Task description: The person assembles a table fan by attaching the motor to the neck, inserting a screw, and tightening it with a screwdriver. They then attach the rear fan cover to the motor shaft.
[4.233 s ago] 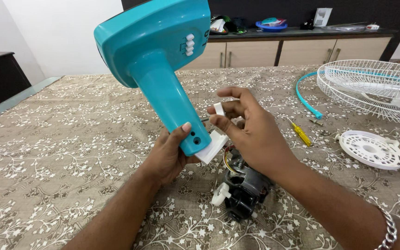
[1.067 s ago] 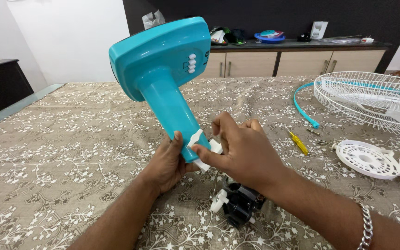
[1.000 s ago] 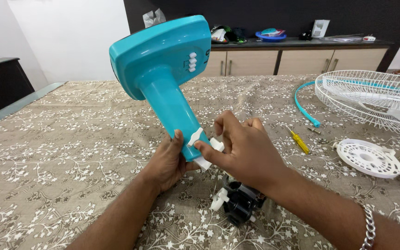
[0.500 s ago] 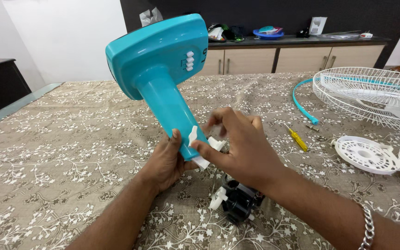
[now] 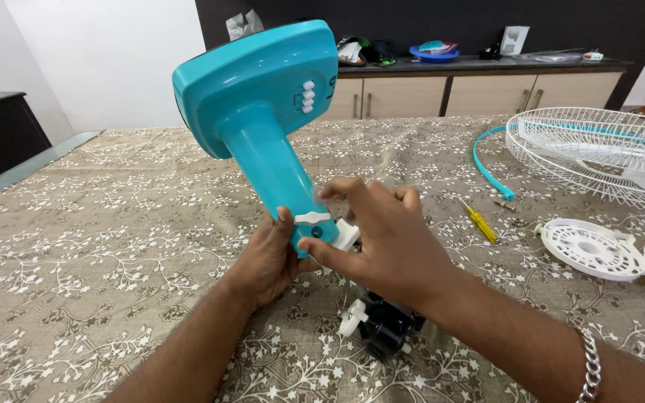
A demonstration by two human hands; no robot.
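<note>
Change: since half a second ago, your right hand (image 5: 393, 242) has slid a little lower on the stand's neck, and your thumb now presses at the bottom end of it; the stand itself is almost where it was.
Fan stand: the teal fan stand (image 5: 263, 112) is upside down in front of you, its wide base up and tilted away, its neck coming down between your two hands.
Left hand: your left hand (image 5: 266, 261) is closed around the lower end of the neck from the left side, the thumb lying up along the teal plastic.
Right hand: your fingers are curled, not wide, and they pinch the white plastic piece (image 5: 345, 233) at the neck's end; how firmly, I cannot tell.
White knob: a small white knob (image 5: 313, 218) sits on the neck, just between your left thumb and your right fingers.
Motor: the black motor part (image 5: 382, 328) lies on the table just below your right wrist, with a white end piece pointing to the left.
Screwdriver: a yellow screwdriver (image 5: 481, 223) lies near, to the right of your right hand.
Further right: a white round cover (image 5: 591, 250) and a white wire fan guard (image 5: 599, 153), both well apart from your hands.
Table: the flowered tablecloth (image 5: 98, 246) is under everything.
</note>
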